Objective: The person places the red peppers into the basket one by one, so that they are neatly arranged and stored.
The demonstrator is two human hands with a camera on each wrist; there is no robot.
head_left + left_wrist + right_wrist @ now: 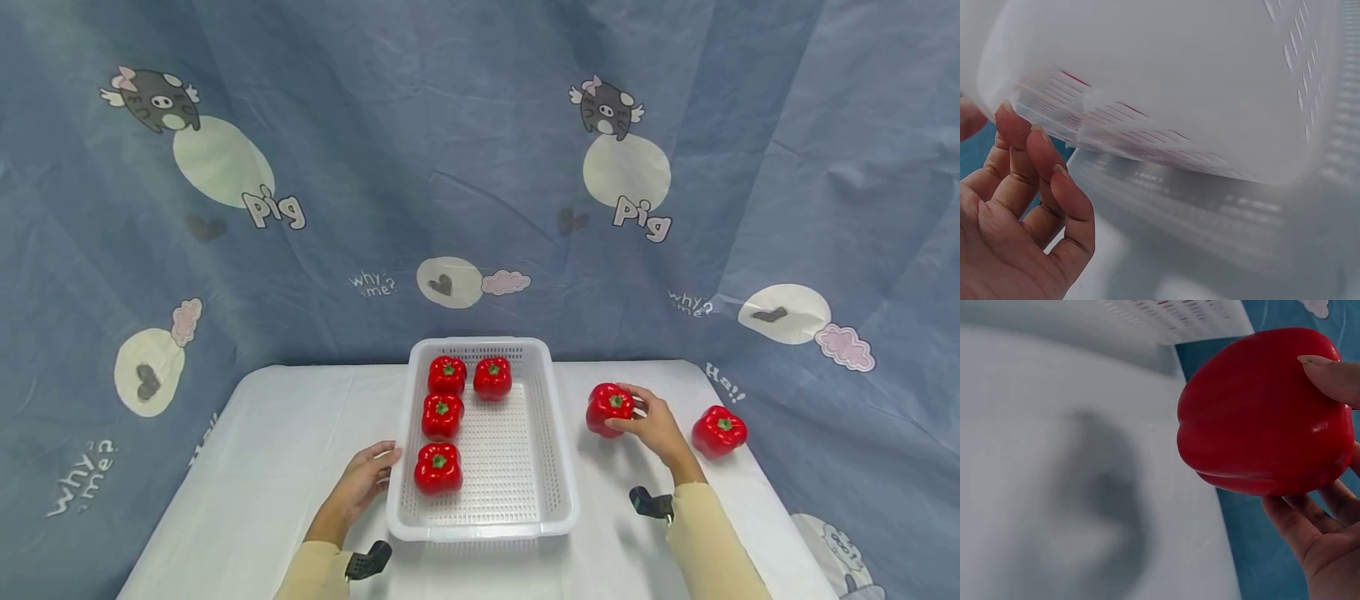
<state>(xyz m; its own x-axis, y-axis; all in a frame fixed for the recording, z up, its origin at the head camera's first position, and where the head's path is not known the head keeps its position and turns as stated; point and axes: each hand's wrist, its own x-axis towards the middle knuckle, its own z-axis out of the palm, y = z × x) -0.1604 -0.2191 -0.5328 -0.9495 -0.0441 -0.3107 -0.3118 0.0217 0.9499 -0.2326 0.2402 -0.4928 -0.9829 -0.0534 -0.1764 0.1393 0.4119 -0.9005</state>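
A red bell pepper (604,408) is gripped between the thumb and fingers of my right hand (654,427), to the right of the white plastic basket (562,467). The right wrist view shows this bell pepper (1263,419) held above the table, its shadow falling on the white surface. My left hand (365,480) holds the basket's left rim; in the left wrist view the fingers (1072,203) curl at the rim, the thumb partly cut off. Several red bell peppers stand in the basket, such as one at the front left (438,469) and one at the back right (492,379).
Another red bell pepper (719,432) sits near the right edge of the white table (300,417). Behind the table hangs a blue cloth (480,183) printed with cartoon pigs. A black strap-on piece (651,503) is worn at each wrist.
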